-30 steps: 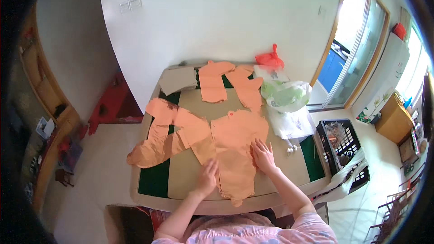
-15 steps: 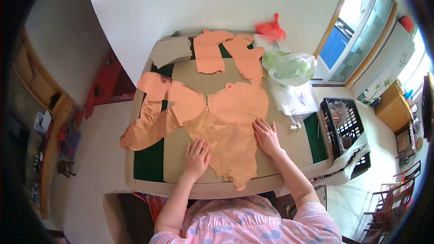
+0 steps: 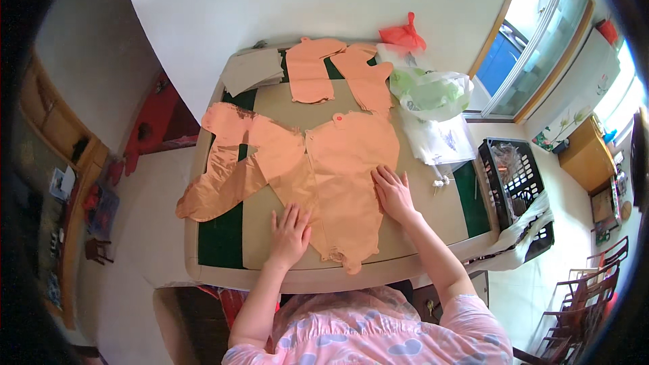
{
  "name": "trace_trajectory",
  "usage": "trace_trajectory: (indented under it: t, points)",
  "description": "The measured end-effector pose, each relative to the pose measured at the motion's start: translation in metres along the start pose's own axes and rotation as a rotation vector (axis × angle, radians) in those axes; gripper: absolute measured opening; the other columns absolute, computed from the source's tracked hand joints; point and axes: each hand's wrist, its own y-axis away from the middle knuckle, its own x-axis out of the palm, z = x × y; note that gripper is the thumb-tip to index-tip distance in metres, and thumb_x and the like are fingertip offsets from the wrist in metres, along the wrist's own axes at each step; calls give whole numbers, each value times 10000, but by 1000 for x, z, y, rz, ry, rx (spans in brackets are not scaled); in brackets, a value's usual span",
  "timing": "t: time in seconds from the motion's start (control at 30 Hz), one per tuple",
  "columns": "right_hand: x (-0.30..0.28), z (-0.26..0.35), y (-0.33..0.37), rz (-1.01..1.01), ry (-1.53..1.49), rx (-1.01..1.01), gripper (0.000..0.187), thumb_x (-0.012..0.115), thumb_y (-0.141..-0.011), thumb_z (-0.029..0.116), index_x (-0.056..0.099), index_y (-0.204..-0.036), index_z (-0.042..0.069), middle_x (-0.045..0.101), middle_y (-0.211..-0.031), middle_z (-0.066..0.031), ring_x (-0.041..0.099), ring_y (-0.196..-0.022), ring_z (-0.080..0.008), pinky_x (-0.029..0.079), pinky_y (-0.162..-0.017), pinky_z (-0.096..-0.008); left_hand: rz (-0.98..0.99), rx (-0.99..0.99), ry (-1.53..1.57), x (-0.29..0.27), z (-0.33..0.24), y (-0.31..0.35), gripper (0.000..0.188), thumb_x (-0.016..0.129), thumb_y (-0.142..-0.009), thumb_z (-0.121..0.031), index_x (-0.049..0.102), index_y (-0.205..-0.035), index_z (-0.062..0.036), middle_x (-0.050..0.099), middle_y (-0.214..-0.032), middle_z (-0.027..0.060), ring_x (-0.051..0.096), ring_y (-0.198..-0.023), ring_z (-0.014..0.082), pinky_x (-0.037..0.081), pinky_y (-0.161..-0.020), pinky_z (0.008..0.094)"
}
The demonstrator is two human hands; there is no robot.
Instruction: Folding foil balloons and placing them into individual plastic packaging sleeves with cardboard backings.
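Note:
A flat, shiny orange foil balloon (image 3: 348, 176) lies in front of me on a brown board (image 3: 433, 216), with a small red-marked tab at its far edge. My right hand (image 3: 393, 195) rests flat on its right edge, fingers stretched out. My left hand (image 3: 291, 238) is also open, its fingers spread at the near left edge of the foil. Another creased orange foil piece (image 3: 230, 189) lies to the left and meets the first one. Neither hand grips anything.
Further orange foil pieces (image 3: 312, 74) lie at the table's far side, beside a stack of grey sheets (image 3: 251, 73). To the right are clear and green plastic bags (image 3: 433, 94), a red bag (image 3: 404, 35) and a black crate (image 3: 510, 176). Green table surface (image 3: 220, 243) shows at the left.
The fingers of my left hand have spread further apart. My right hand stays at the foil's right edge. The whole view has shifted slightly.

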Motion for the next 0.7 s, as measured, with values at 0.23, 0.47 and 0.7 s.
trace_trajectory:
  t: [0.23,0.47,0.7]
  points:
    - [-4,6,2,-6,18,11,362,527,-937,181,536,-1296,137,495,-1378,-101,422,-1313,-278,271,-1059,-625,8,22,-2,-3,9,1,423,574,-892,-237,515,-1305,-165,432,-1434,91,371,-1358,266,250,-1045,665]
    - [-2,2,1,-23,28,-23,368,538,-935,190,536,-1301,153,499,-1373,-94,421,-1314,-266,269,-1055,-631,12,16,22,-6,4,-9,434,585,-886,-238,516,-1308,-163,426,-1432,116,371,-1357,272,252,-1051,652]
    - [-2,7,1,-30,41,-28,371,547,-931,194,532,-1301,160,502,-1367,-88,421,-1312,-266,269,-1058,-622,65,174,83,11,-39,-45,491,598,-894,-378,519,-1323,-153,414,-1430,132,370,-1346,323,242,-1064,641]
